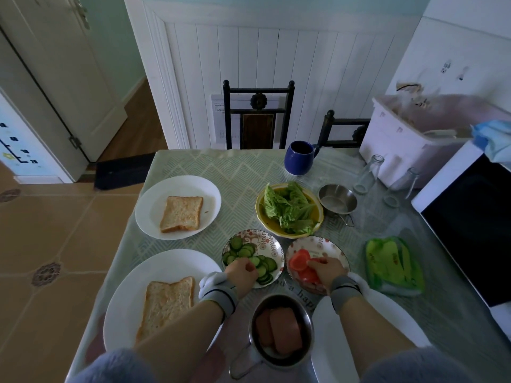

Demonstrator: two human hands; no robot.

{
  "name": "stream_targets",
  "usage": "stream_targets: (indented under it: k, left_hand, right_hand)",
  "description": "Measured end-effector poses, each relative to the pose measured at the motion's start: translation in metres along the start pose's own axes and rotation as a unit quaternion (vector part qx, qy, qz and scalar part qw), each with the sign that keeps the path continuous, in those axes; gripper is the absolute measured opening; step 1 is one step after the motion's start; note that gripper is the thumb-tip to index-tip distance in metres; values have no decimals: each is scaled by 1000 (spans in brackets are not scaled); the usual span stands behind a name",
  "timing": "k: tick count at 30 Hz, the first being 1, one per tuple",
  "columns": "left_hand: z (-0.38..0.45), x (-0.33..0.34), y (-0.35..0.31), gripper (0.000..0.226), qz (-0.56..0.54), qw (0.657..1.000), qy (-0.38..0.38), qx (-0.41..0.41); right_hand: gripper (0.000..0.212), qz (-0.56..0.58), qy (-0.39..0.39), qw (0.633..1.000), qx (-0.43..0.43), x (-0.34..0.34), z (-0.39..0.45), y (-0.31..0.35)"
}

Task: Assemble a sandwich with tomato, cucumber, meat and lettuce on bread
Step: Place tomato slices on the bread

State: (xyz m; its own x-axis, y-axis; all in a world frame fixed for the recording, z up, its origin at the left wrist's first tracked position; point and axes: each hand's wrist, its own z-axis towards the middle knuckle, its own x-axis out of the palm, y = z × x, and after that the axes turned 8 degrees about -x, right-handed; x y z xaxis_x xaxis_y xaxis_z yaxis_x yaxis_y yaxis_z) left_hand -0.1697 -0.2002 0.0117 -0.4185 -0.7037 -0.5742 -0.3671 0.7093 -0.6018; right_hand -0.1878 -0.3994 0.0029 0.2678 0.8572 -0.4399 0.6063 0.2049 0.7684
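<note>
— Looking at both hands, which one is nearer to the bread that must receive the fillings?

— I think it is the left hand (243,272). Its fingers are curled together over the cucumber slices (260,265) on the patterned saucer (272,246), and they seem to pinch one slice, although the fingertips are partly hidden, so I am not fully sure.

— And where does the near bread slice (166,302) lie from those fingers?

— It lies to the left and toward the person, on the big white plate (130,308), just beside the left wrist. Its long side runs roughly away from the person, a little tilted.

— What does the right hand (327,270) do?

— It is on the tomato slices (300,258) in the second patterned saucer (336,248). The fingers are curled and pinch a red slice. To reach the bread, this hand must cross over the steel cup with the meat (282,326), so I judge its way is longer.

— Are the other things still untouched?

— It seems so. The lettuce (289,208) is in the yellow bowl (260,205) farther back, and a second bread slice (182,213) lies bare on the far white plate (149,214).
</note>
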Motion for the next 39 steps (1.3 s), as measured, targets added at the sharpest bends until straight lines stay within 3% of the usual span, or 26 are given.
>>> stream_targets:
  k: [1, 3, 6, 9, 11, 17, 19, 20, 22, 24, 27, 31, 33, 39]
  left_hand:
    - [-1, 1, -4, 6, -7, 1000, 0, 2]
    - [0, 4, -11, 21, -18, 1000, -4, 3]
    - [5, 14, -25, 45, -95, 995, 25, -21]
    - [2, 21, -35, 26, -166, 981, 97, -15]
    - [3, 22, -31, 21, -202, 974, 99, -16]
    - [9, -18, 15, 29, -237, 970, 32, -32]
    - [8, -42, 37, 20, -269, 962, -1, -48]
    - [6, -55, 49, 8, -269, 961, -20, -57]
    - [9, -78, 82, 16, -244, 965, -59, -82]
    - [8, -95, 115, 6, -207, 970, -87, -97]
    - [12, -109, 156, 19, -163, 971, -105, -140]
    - [7, -111, 168, 10, -128, 976, -105, -140]
    - [7, -111, 172, 3, -102, 979, -111, -141]
    - [12, -114, 185, 22, -70, 981, -103, -151]
  right_hand:
    - [42, 19, 5, 1000, 4, -1, -1, -2]
    - [38, 68, 28, 997, 17, -3, 0, -6]
    - [10, 169, 91, 981, 35, -5, -10, -2]
    - [7, 190, 152, 970, 22, -2, -20, 4]
    - [6, 197, 182, 963, 9, 5, -23, 7]
    - [4, 211, 215, 953, 38, 52, -34, 17]
    - [9, 208, 210, 953, 73, 75, -41, 22]
    - [12, 198, 212, 953, 86, 88, -45, 26]
    - [15, 165, 232, 954, 99, 114, -55, 33]
    - [20, 128, 259, 953, 97, 136, -66, 40]
    - [24, 87, 283, 950, 99, 161, -78, 50]
    - [9, 64, 300, 945, 114, 182, -85, 54]
    - [15, 50, 306, 946, 98, 189, -86, 54]
    - [33, 14, 324, 946, 18, 199, -94, 54]
